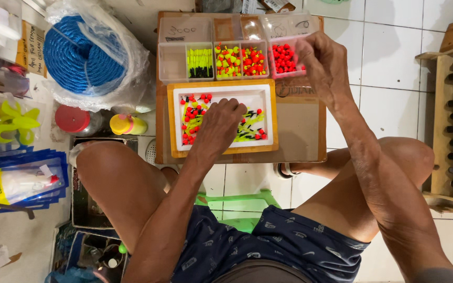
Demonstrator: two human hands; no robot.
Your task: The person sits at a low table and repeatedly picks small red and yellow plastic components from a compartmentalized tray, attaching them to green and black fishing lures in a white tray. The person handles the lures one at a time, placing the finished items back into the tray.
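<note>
Sorting little beads looks like the job now. The left hand (221, 118) presses curled fingers down into the mixed beads (247, 128) in the white tray (268, 112). The right hand (318, 60) pinches over the box of red beads (284, 57); I cannot tell if it holds one. Next calls for a careful pick.

The left hand (220, 121) rests in the white tray (266, 94) among mixed red and yellow floats (194, 112); the right hand (321, 63) pinches above the red beads' compartment (284, 57) at the cardboard box's (300, 136) far right corner
</note>
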